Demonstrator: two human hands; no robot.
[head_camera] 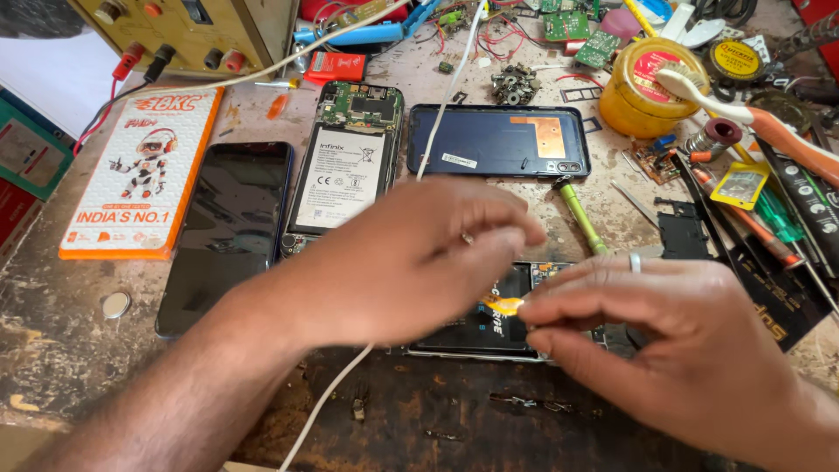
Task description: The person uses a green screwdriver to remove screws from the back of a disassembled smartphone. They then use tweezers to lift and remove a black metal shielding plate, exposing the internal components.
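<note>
An opened phone (489, 330) with a black battery lies on the worn bench in front of me, mostly covered by both hands. My right hand (673, 336), a ring on one finger, pinches a small orange-yellow tab (507, 306) on that battery between thumb and fingertips. My left hand (411, 253) hovers over the phone's left half. Its fingers are curled toward the same tab and blurred, so its grip is unclear. A green-handled screwdriver (581, 218) lies just beyond the hands.
Behind the hands lie a second opened phone with a white battery (341, 175), a blue back cover (498, 140), a black-screened phone (227, 227) and an orange-and-white box (140, 175). A white cable (437, 114) crosses the bench. A yellow tin (642, 96), a toothbrush (725, 105) and tools crowd the right.
</note>
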